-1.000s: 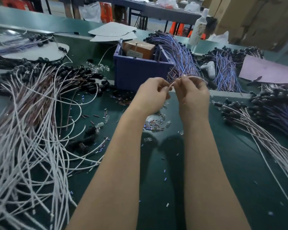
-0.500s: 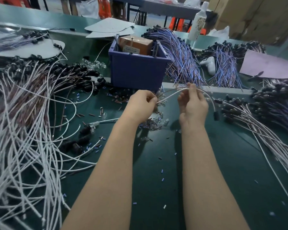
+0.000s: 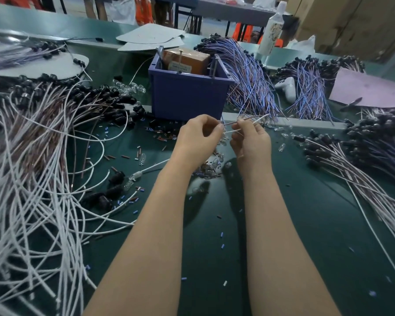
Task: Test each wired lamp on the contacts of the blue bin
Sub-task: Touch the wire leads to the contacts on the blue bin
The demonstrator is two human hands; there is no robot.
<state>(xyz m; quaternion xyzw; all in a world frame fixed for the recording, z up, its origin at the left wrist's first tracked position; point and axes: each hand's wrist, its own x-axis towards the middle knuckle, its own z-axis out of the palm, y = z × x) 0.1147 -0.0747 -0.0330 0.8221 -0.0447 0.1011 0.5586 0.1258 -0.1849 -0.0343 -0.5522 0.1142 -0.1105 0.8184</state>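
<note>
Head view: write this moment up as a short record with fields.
left hand: pinches the lamp wires
right hand: pinches the same wires
wires' position: held above the table, in front of the blue bin, apart from it
bin contents: brown box, upright metal pins
task step: contact test not yet made

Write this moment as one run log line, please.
left hand: pinches lamp wires | right hand: grips lamp wires | blue bin: beyond hands, untouched | test: not yet
</note>
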